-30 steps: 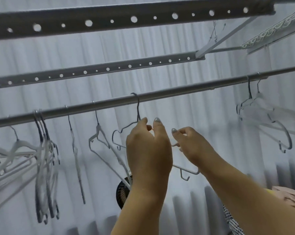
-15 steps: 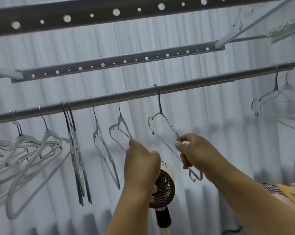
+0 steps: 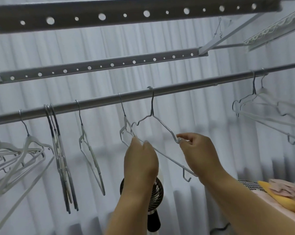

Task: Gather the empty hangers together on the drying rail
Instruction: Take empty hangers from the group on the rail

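The right hand (image 3: 198, 150) now pinches the wire hanger (image 3: 162, 123) at its shoulder bend, having slid up from lower down half a second ago. The left hand (image 3: 140, 160) seems closed on the next hanger (image 3: 124, 131); both hang on the rail (image 3: 99, 100), ready to slide toward the left bunch (image 3: 58, 150).

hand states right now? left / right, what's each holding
Left hand: closed on the lower bar of the wire hanger.
Right hand: pinching the same wire hanger's right shoulder bend.
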The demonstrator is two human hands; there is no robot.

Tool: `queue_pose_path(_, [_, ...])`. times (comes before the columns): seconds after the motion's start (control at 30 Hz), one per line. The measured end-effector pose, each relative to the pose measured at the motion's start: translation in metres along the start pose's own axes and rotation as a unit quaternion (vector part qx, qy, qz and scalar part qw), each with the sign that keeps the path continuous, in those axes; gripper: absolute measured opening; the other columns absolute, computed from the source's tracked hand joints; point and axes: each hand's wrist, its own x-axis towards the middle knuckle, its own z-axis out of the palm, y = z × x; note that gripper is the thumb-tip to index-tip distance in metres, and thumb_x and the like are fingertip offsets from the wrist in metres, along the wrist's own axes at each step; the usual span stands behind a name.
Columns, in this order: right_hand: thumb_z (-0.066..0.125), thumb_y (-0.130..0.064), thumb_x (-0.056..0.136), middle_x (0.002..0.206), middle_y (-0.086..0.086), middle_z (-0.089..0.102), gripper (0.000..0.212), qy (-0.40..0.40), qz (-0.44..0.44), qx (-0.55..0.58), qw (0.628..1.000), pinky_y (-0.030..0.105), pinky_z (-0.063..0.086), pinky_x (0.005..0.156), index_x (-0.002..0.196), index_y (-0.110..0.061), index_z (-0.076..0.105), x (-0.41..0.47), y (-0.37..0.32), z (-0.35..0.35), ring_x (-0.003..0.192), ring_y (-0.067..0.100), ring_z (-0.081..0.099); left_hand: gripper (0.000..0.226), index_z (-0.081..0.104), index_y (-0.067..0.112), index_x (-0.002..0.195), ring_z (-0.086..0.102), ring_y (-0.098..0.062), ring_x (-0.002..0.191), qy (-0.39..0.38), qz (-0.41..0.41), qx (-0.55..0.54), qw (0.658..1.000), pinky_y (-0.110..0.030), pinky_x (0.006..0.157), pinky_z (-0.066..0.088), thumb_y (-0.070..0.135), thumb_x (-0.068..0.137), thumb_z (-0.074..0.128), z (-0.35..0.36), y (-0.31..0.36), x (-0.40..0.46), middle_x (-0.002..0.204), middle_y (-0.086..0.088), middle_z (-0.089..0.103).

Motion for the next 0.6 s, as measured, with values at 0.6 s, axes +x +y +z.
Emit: queue_pose_path(0.6, [0.051,-0.018,0.092,0.071,-0.005,0.066,0.020,0.089,-0.007,-0.101,0.991,0.026,0.047,0.060,0.091,-0.019,0.071,0.035,0.025,-0.063,0.075,0.021,0.063,0.026,0.048,0.007,0.079,0.041,-0.017,0.041,-0.088,0.006,-0.091,0.992,-0.019,0.038,0.034,0.021,0.097,0.035,0.060,0.034,-0.007,0.064,-0.006,0.046])
